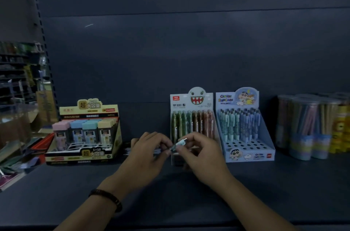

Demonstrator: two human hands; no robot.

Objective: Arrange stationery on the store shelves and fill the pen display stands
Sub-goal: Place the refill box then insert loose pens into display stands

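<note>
A dim store aisle, seen from above a dark shelf that runs across the view. Nearest, two forearms reach in from the bottom edge, the left wrist wearing a dark beaded bracelet. The left hand and right hand meet just above the middle of the shelf. Both have their fingers curled, pinching one small pale pen between them, its metal tip pointing up and right.

Just behind the hands stands a pen display stand with a toothy monster face, filled with upright green and brown pens. Beside it on the right, a blue cartoon display stand has pens in its back rows and open holes in front. To the left sits a yellow box of pastel-capped cases. At the far right stand clear tubs of pencils. A plain dark back panel rises behind everything.
</note>
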